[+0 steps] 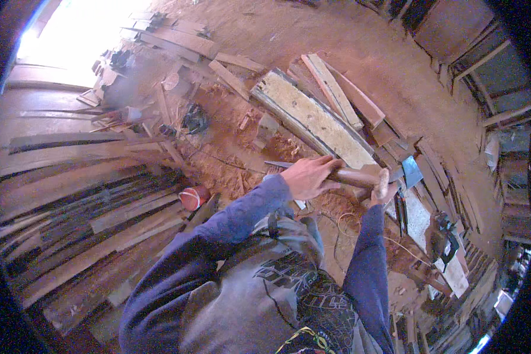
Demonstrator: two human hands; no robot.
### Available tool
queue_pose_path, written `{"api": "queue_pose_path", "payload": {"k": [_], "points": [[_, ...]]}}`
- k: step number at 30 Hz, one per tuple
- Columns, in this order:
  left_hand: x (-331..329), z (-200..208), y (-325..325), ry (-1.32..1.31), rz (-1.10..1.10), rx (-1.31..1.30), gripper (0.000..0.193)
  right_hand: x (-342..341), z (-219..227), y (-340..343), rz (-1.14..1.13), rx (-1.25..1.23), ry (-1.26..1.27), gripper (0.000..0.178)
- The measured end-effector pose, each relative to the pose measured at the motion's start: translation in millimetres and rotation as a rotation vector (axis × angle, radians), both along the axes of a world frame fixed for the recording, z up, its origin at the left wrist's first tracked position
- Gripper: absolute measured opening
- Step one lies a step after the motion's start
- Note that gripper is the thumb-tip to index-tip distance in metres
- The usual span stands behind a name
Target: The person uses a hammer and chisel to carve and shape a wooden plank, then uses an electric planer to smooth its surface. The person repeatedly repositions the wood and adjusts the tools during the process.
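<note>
Both of my hands grip a short brown wooden piece point(360, 177) with a rounded look, held level in front of my body. My left hand point(312, 176) wraps over its left end, fingers closed. At the other end, my right hand point(384, 190) has its thumb up against the wood, and its fingers are mostly hidden. A thin dark pointed strip point(275, 163) shows just left of my left hand; whether it is held I cannot tell. Just beyond the hands lies a long bench-like beam point(312, 115) with a pale, worn top.
Narrow boards point(333, 88) lie against the beam's far side. To the right are a blue flat piece point(412, 171), a dark power tool point(447, 236) and a looping cord point(351, 215). Stacked planks point(100, 230) fill the left, near a red round container point(193, 199). Sawdust covers the ground point(242, 153).
</note>
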State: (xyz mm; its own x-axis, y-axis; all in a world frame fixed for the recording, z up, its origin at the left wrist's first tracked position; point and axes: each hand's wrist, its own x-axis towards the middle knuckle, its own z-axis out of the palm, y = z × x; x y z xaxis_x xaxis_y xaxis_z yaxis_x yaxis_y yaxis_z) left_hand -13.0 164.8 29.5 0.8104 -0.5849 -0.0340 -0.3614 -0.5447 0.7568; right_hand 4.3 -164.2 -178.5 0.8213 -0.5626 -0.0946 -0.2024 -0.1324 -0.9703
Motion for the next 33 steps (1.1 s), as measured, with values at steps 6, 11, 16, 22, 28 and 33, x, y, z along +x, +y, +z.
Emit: {"api": "queue_pose_path", "payload": {"k": [6, 11, 16, 22, 28, 33], "points": [[45.0, 22.6, 38.0, 0.053, -0.058, -0.099, 0.047, -30.7, 52.0, 14.5, 0.005, 0.015, -0.105, 0.041], [77.9, 19.5, 64.5, -0.164, -0.159, -0.243, 0.050, -105.9, 125.3, 83.1, -0.264, -0.002, -0.166, 0.034], [97.1, 17.6, 67.3, -0.261, -0.145, -0.317, 0.047, -171.1, 174.2, 161.0, -0.391, 0.078, 0.151, 0.022], [106.8, 12.7, 63.4, -0.202, -0.151, -0.392, 0.036, -198.1, 194.2, 220.9, -0.461, 0.091, 0.277, 0.023], [104.9, -2.6, 64.0, -0.146, -0.214, -0.479, 0.037, -195.6, 210.9, 239.4, -0.479, 0.147, 0.221, 0.024], [93.2, -7.0, 62.9, -0.232, -0.157, -0.589, 0.036, -193.2, 209.9, 238.9, -0.450, 0.037, 0.215, 0.026]]}}
